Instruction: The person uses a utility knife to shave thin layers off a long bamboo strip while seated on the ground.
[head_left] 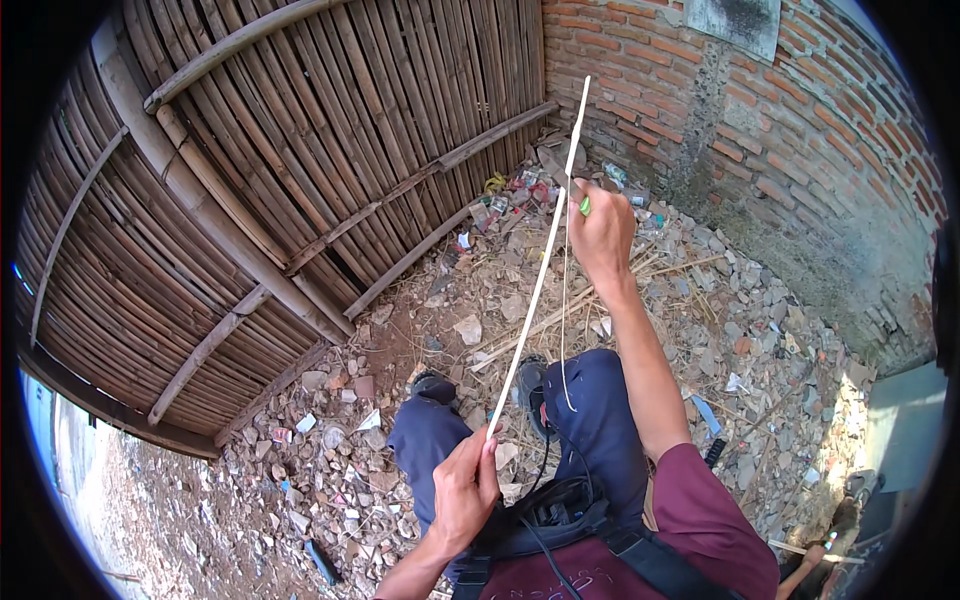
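Along the left side a tall bamboo wall [370,130] leans over the whole scene, while a weathered brick wall [850,130] curves round on the right. Between them spreads the rubble-strewn ground [395,340], and above it come two bent knees in dark blue trousers [425,445]. Now the pale strip [541,275], long, slender, right in the middle of it all: its long axis runs from low left, just above the lap, up and slightly right, away from the body toward the corner where the walls meet. At its near end, the left hand [464,495] has thumb and fingers pinched tight on it, so nearly the whole length lies ahead of that grip, up and a little to its right. Well apart, much closer to the far tip, is the right hand [604,232], fist closed round the green handle of what looks like a knife [577,190], its grey blade crossing the strip from the right side. And finest of all, a thin sliver [565,330] hangs from about that crossing, curling at its lower end over the right trouser leg.
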